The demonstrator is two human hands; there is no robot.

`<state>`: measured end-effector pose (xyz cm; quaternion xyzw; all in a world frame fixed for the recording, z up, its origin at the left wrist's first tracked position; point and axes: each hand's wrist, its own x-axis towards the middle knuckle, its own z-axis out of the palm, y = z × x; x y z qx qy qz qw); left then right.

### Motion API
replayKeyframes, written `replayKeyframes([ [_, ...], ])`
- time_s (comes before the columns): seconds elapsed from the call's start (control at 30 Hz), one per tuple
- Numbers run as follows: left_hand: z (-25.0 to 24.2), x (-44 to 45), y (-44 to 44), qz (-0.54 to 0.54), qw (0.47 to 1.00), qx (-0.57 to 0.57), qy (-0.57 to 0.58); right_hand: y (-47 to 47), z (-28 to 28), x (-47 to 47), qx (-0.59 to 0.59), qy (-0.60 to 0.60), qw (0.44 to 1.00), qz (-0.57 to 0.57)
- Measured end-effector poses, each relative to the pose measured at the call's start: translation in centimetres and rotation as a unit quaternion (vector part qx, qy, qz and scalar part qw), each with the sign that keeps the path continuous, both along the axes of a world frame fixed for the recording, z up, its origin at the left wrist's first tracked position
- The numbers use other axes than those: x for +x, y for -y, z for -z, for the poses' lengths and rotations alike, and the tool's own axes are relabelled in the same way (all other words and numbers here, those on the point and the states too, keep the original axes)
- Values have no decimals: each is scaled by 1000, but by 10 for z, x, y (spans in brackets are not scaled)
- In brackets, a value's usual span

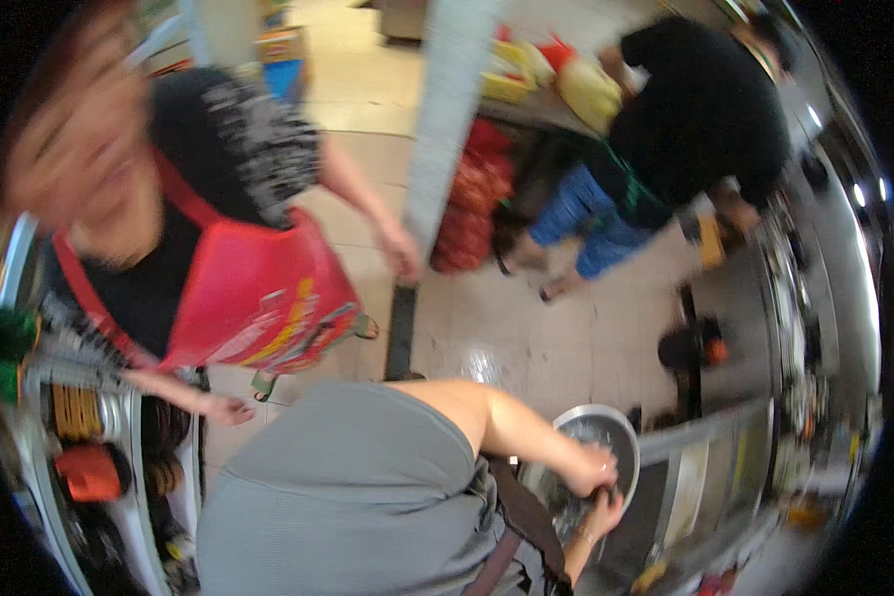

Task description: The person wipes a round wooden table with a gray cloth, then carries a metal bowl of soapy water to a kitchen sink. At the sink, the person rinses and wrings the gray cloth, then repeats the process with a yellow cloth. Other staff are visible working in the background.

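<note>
My left hand [594, 469] and my right hand [604, 514] meet over a round metal basin [635, 451]. Their fingers are close together and partly curled. Something small and dark seems to lie between them, but blur keeps me from telling what it is or which hand holds it. Water or wet contents [555, 484] glint inside the basin, partly hidden behind my forearm and hands. My grey shirt and a dark apron fill the lower middle of the view.
A person in a red apron [257, 290] stands close by on the left. Another person in black [700, 112] bends near a table [544, 112]. Red mesh sacks [473, 201] stand beside a pale pillar [451, 112]. Shelving [138, 477] holds crockery; a metal counter [834, 283] runs along the right.
</note>
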<state>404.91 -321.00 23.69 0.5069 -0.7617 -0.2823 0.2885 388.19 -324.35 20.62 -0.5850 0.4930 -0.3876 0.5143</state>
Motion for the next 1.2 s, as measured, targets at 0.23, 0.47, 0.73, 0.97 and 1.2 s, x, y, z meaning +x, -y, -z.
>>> replayKeyframes([
  [0.23,66,29,-23,-79,981,-5,177,54,72,0,-170,-518,788,-286],
  [0.47,128,20,7,-81,983,-95,134,18,74,39,-228,-621,715,-225],
  [0.73,155,20,23,-97,970,-98,201,12,68,55,-230,-593,751,-176],
  [0.97,86,20,-15,-15,935,12,353,13,73,39,-213,-562,789,-124],
  [1.2,66,6,-24,90,854,71,508,6,46,33,-139,-587,793,-84],
])
